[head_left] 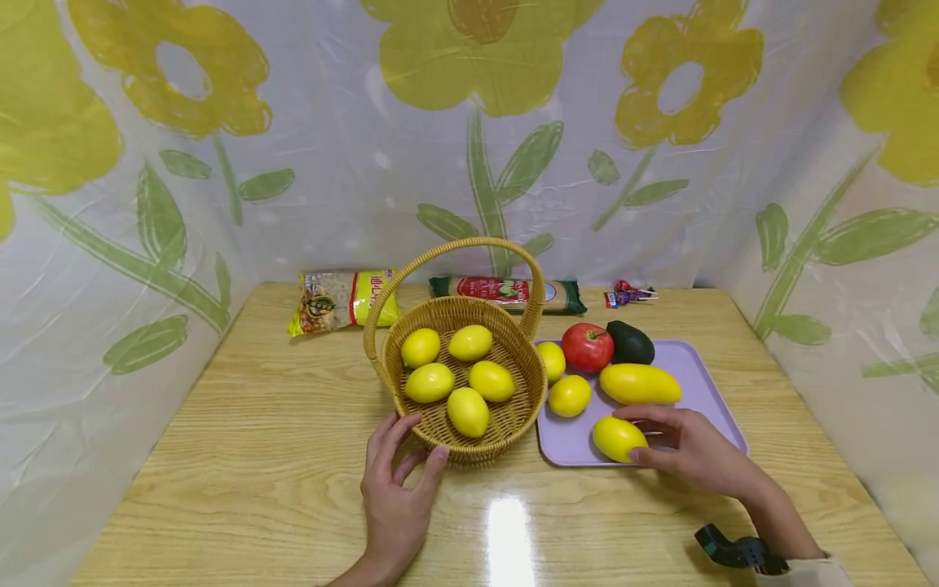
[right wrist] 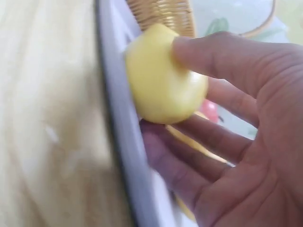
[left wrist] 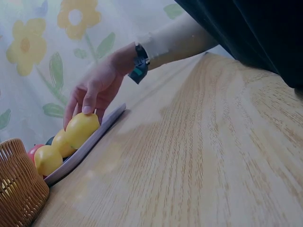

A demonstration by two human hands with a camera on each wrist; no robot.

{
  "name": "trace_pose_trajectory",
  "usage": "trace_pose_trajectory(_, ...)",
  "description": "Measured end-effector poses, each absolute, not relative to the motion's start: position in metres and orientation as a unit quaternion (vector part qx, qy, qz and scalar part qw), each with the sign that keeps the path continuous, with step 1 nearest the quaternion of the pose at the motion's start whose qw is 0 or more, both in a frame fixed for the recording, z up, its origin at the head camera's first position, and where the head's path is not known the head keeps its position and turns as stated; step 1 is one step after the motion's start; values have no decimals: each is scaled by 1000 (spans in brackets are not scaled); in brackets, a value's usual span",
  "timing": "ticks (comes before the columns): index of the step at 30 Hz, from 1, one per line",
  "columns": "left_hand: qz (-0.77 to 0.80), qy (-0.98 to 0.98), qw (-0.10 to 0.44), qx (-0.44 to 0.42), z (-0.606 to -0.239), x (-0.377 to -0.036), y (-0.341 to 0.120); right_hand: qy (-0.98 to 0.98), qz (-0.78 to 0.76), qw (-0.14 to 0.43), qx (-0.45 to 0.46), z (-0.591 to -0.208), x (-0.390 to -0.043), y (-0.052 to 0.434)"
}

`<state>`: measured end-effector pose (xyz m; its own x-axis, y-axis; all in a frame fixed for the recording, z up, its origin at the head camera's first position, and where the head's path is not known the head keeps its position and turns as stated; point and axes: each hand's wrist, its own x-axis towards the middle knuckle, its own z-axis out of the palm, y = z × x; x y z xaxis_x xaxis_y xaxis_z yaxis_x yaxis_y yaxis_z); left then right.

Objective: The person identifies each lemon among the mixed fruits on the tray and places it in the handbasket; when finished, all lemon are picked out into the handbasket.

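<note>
Yellow oval lemon (head_left: 619, 438) pinched by right hand (head_left: 689, 450); lift clear of lilac plastic tray (head_left: 704, 383); left hand (head_left: 396, 489), fingers spread, steadies woven wicker basket (head_left: 469, 444).

Your widest open stretch of table (head_left: 242, 456) lies from 7 to 10 o'clock of the basket (head_left: 469, 432), and a bare strip runs along the near edge at 6 o'clock. Over the basket, the arched handle (head_left: 455, 249) bars a low pass. The tray (head_left: 704, 383) at 3 o'clock is crowded: tomato (head_left: 587, 346), avocado (head_left: 631, 344) and mango (head_left: 640, 384) block its far half.
</note>
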<state>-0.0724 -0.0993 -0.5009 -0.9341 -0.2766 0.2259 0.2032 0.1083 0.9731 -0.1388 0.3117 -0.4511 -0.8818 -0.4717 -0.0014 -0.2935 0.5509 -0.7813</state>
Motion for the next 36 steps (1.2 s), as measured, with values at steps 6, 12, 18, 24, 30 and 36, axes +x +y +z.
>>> trace_pose_trajectory(6,-670,-721,177,27,-501,-72,-99,865,-439,105,-219,-443,-138,307)
trace_pose_trajectory(12,-671,-720,177,29,-501,-72,-100,819,-485,93,-292,-409,-150,295)
trace_pose_trajectory(18,-672,-718,179,26,-501,-73,-100,809,-474,85,-336,-387,-170,262)
trace_pose_trajectory(24,-669,-722,176,31,-502,-71,-99,827,-422,101,-357,-385,-182,224)
trace_pose_trajectory(30,-667,-722,179,31,-502,-72,-98,833,-372,122,-391,-383,-190,184)
trace_pose_trajectory(36,-668,-722,177,28,-501,-72,-99,830,-326,125,-434,-394,-189,139)
